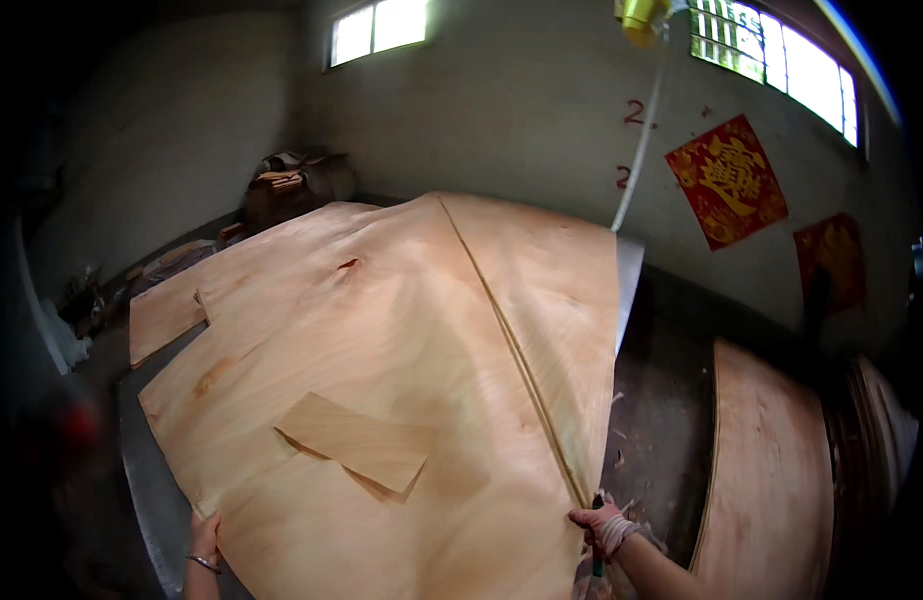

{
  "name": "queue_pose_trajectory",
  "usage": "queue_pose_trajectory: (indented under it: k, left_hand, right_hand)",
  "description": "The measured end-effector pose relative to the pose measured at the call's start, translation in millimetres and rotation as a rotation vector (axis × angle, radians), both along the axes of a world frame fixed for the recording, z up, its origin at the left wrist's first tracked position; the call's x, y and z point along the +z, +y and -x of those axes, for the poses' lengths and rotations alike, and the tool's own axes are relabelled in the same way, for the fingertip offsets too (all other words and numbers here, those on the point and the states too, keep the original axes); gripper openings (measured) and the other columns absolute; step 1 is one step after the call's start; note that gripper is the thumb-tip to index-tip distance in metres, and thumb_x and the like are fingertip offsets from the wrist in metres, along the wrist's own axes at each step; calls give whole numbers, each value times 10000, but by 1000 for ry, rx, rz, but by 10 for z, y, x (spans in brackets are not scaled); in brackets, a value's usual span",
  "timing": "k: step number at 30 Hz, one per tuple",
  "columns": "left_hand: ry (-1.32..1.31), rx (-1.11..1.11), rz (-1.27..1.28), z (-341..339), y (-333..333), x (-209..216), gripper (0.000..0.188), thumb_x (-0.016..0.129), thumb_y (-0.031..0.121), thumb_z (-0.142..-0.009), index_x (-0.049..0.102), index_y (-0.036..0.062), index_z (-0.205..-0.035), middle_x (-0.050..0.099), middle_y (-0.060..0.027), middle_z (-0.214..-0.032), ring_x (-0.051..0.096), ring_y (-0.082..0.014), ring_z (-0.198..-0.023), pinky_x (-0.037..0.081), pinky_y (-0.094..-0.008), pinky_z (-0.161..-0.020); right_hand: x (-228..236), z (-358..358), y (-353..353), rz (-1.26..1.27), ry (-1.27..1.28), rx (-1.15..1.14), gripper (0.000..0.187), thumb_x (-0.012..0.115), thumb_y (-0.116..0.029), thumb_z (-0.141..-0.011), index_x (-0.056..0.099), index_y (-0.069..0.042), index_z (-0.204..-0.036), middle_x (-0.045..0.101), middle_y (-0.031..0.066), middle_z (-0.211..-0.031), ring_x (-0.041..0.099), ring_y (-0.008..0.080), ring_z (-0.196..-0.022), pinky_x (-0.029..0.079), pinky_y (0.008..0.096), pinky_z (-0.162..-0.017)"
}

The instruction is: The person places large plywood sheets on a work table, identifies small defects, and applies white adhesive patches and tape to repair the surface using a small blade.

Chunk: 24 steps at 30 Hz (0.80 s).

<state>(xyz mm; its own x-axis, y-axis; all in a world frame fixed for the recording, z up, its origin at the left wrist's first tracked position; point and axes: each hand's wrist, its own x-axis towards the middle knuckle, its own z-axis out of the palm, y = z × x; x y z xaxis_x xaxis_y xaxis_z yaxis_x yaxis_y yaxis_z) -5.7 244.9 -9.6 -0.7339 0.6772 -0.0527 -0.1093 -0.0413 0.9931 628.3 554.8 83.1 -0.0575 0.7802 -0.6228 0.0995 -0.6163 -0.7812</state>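
The veneer (411, 320) is spread over the table (157, 500), nearly covering it, with grey surface exposed at the near left and far right. Its near left edge is pinched by the left hand (207, 538). The right hand (606, 527) is closed about a dark tool (597, 563) of undetermined kind, its thumb set against the near end of a long seam (515, 352). Whether the seam is a cut or an overlap cannot be told.

The veneer is judged light, flexible and easily split along the grain; broad, low waves are noted. A hole (348, 264) is found toward the far side, and a notch is seen in the left edge. Sound edges, held at two well-separated points, are judged the safest grip.

A loose offcut (356, 442) is found lying on the veneer and could slide if the sheet is lifted. To the right, scraps (621, 457) are scattered on the floor near a long stack (768, 460). A pale hose (639, 165) hangs beyond the far right corner.
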Motion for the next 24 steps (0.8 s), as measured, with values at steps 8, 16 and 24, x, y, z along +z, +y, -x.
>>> queue_pose_trajectory:
  k: [8, 16, 24]
  left_hand:
    - [-78, 287, 270, -103, -1609, 277, 579, 541, 25, -751, 293, 28, -1275, 549, -136, -1037, 563, -237, -891, 463, -351, -753]
    - [12, 446, 407, -729, -2911, -163, 629, 593, 86, -772, 255, 22, -1298, 448, -147, -1211, 451, -261, -1093, 400, -356, -881]
    - [251, 452, 432, -2087, -3259, -274, 769, 593, -49, -671, 189, 28, -1321, 584, -113, -882, 561, -154, -724, 461, -271, -652]
  right_hand:
    - [-351, 12, -1933, -28, -151, -23, 334, 757, -266, -616, 557, -10, -690, 508, 50, -521, 449, 152, -370, 334, 294, -343]
    - [-316, -615, -2855, -65, -448, 85, 463, 702, -319, -639, 596, 8, -949, 611, 79, -728, 546, 131, -602, 464, 265, -610]
    - [226, -632, -2455, -239, -320, -13, 262, 652, -312, -685, 541, -75, -671, 428, -18, -489, 378, 112, -380, 298, 271, -358]
